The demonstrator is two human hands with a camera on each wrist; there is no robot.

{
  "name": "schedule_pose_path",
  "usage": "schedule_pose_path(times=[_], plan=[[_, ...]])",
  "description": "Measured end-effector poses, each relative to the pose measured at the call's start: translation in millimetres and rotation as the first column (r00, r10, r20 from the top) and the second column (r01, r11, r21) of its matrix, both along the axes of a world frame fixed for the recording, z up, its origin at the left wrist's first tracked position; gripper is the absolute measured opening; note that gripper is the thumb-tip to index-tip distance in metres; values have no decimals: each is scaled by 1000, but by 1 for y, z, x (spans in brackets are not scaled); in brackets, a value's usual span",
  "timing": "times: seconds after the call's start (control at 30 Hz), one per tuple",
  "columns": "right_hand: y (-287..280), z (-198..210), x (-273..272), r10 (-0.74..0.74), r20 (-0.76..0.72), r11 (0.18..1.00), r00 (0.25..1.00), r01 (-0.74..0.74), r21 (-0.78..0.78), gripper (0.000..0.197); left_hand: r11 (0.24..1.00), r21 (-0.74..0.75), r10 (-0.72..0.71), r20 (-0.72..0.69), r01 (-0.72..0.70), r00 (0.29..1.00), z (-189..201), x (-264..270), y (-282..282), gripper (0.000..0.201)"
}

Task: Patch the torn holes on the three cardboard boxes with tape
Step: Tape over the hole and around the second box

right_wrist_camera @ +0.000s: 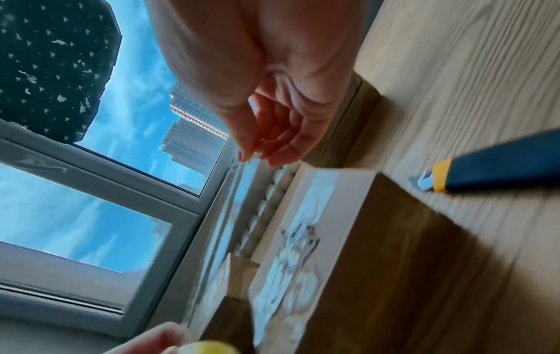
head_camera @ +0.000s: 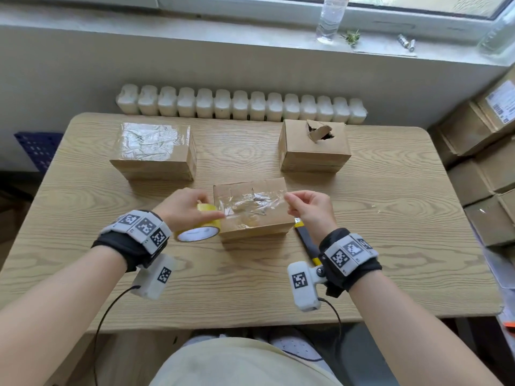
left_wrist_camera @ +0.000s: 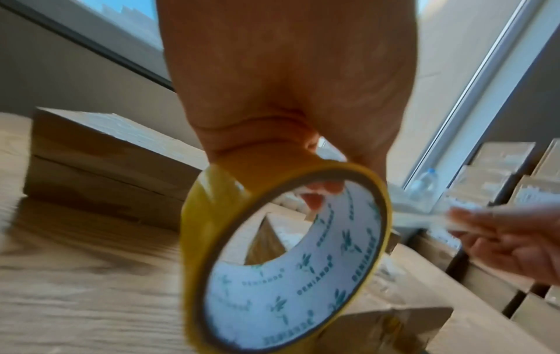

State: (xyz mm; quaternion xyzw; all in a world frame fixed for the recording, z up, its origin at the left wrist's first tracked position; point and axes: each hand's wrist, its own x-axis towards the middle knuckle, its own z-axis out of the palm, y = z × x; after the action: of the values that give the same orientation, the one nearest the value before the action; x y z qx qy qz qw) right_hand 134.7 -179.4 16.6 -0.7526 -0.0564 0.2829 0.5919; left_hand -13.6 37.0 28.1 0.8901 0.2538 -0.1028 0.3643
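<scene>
Three cardboard boxes stand on the wooden table. The far left box has clear tape over its top. On the far right box, a torn hole gapes open on top. The near middle box carries crinkled clear tape. My left hand grips a yellow tape roll just left of the middle box. My right hand pinches the free end of a clear tape strip stretched from the roll across that box's top.
A yellow and dark utility knife lies on the table right of the middle box, under my right wrist. A white radiator runs behind the table. Stacked cardboard boxes stand at the right. A plastic bottle is on the windowsill.
</scene>
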Motion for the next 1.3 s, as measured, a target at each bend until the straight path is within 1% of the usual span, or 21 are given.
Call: schedule_pose_path(times=[0.03,0.1,0.17,0.3,0.37,0.5,0.63,0.8,0.93,0.97,1.0,1.07,1.1,1.13,1.17,1.2,1.23,1.27,1.3], plan=[[-2,0,4,0,10,1000,1000,0,-11,9,1000,2,13,-6,-13,1000,-2,-2,3,32],[0,-5,6,11,11,998,1000,-11,-66,12,1000,1,-11,-26,11,1000,-6,-5,4,26],[5,-16,6,10,4,987,1000,-9,-158,12,998,52,-35,-80,40,996,-11,-4,4,21],[16,-34,2,25,49,946,998,-8,-325,13,976,201,-44,-219,89,975,-16,2,8,25],[18,-37,1,49,76,924,996,-16,-383,14,967,228,-54,-252,113,966,-16,6,7,26],[24,-40,-1,106,106,883,989,-45,-467,12,962,241,-55,-293,130,955,-15,10,8,28],[24,-37,-2,185,184,842,965,-60,-536,8,964,235,-51,-305,127,951,-17,10,7,28],[27,-35,-6,304,270,776,914,-73,-626,14,959,253,-38,-336,129,941,-25,11,6,28],[26,-36,-10,368,312,733,876,-67,-677,18,954,265,-40,-349,139,936,-28,13,7,30],[26,-35,-11,383,322,721,866,-63,-690,21,953,266,-42,-349,142,936,-28,14,7,30],[25,-34,-11,389,331,717,860,-56,-695,29,952,269,-45,-349,145,936,-28,14,8,29],[21,-33,-6,356,320,727,878,-45,-685,58,949,274,-48,-357,154,933,-27,14,9,29],[18,-32,-3,350,326,727,878,-36,-685,68,949,276,-47,-360,154,932,-27,13,9,29],[17,-32,-2,382,358,717,852,-29,-696,69,949,275,-46,-357,152,933,-26,13,10,28],[16,-34,-3,436,414,711,799,-25,-703,65,951,271,-45,-354,148,934,-26,12,10,28],[16,-36,-6,497,486,723,719,-33,-690,61,954,265,-43,-348,143,936,-26,12,10,28],[18,-38,-11,561,541,737,627,-80,-671,60,956,259,-41,-342,136,939,-25,11,10,27],[22,-40,-18,635,555,725,537,-167,-668,62,959,252,-39,-338,130,940,-25,11,11,27],[26,-43,-24,720,533,675,445,-269,-687,67,961,246,-36,-335,125,941,-25,11,11,27]])
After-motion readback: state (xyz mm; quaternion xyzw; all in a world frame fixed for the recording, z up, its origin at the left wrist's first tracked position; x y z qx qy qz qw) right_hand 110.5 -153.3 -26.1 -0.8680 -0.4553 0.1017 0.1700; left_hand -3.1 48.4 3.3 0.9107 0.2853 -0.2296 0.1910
